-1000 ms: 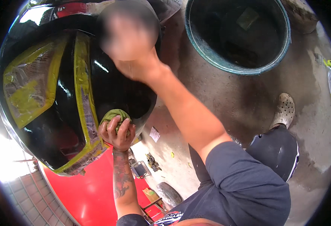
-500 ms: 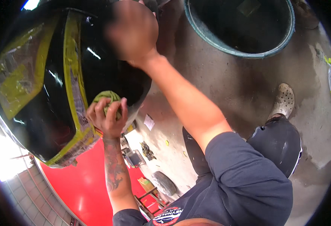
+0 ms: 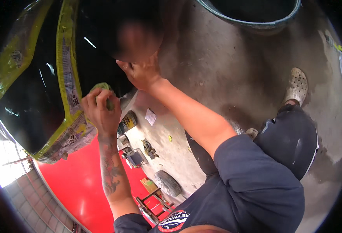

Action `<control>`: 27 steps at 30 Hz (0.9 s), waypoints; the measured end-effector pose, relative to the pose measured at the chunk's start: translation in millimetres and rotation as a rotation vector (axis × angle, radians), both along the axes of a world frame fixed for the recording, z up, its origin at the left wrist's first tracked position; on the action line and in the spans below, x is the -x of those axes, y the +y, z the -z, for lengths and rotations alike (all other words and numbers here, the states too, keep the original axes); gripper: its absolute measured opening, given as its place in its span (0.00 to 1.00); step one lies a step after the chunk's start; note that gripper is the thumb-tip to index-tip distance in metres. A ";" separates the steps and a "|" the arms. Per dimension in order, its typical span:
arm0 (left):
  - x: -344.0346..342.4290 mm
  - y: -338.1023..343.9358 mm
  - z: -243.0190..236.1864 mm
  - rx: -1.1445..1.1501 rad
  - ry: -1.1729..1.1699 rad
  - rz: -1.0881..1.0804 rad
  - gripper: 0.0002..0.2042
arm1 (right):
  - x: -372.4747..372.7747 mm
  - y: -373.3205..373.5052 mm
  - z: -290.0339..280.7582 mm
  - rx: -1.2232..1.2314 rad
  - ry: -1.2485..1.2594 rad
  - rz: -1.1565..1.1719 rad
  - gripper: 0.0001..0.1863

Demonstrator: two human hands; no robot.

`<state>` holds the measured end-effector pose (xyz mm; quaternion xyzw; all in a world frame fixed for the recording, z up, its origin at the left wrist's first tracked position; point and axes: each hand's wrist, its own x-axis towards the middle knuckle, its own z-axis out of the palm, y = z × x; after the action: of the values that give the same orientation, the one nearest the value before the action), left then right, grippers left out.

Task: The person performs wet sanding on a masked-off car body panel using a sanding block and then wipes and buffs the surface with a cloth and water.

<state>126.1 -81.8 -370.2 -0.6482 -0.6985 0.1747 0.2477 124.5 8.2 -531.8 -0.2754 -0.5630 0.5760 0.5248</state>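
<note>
A glossy black car body panel [image 3: 42,105] fills the upper left, bordered by strips of yellow tape and printed masking paper [image 3: 65,58]. My left hand [image 3: 102,105] has its fingers curled round a bunched green cloth [image 3: 102,86], close against the panel beside the tape. Higher and to the right, my right hand [image 3: 142,72] is at the panel's dark edge. Its thumb shows, but a blur smears the fingers, so whether they hold anything is unclear.
A large dark tub [image 3: 252,23] with a pale blue-green rim stands at the top right. On the concrete floor are a can [image 3: 128,121], a paper scrap [image 3: 150,116] and a tire [image 3: 168,183]. A red wall [image 3: 77,186] rises at lower left, near a wooden stand [image 3: 153,200].
My right hand has moved down along the panel. My left hand with the cloth has shifted slightly left and up. The view has shifted, showing less of the tub and more of the can.
</note>
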 end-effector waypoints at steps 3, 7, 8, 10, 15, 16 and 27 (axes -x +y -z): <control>2.2 -36.5 3.7 -0.012 0.011 -0.035 0.16 | -5.6 -47.3 -13.3 0.116 0.034 -0.050 0.44; -0.2 -47.8 3.8 -0.045 -0.026 -0.020 0.17 | -27.2 -142.6 -17.0 0.145 0.064 -0.294 0.44; 1.4 -49.0 4.6 -0.044 -0.028 -0.022 0.17 | -17.6 -138.2 -11.3 0.185 0.084 -0.228 0.44; 7.2 -54.8 8.6 -0.076 0.026 0.017 0.16 | -2.1 -100.8 -5.8 0.266 0.101 -0.091 0.43; 2.4 -50.2 13.8 -0.132 0.000 0.026 0.19 | 13.1 -5.5 11.7 0.330 0.130 0.075 0.40; 3.3 -48.1 15.2 -0.162 0.006 0.033 0.20 | 16.2 -6.3 12.3 0.339 0.106 0.053 0.39; 16.2 -60.0 16.4 -0.170 0.023 0.097 0.17 | 17.9 98.4 -0.6 0.080 -0.045 0.186 0.38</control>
<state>109.8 -141.7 -386.6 -0.6558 -0.6758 0.1097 0.3180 106.6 106.7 -531.2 -0.3600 -0.5232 0.5405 0.5518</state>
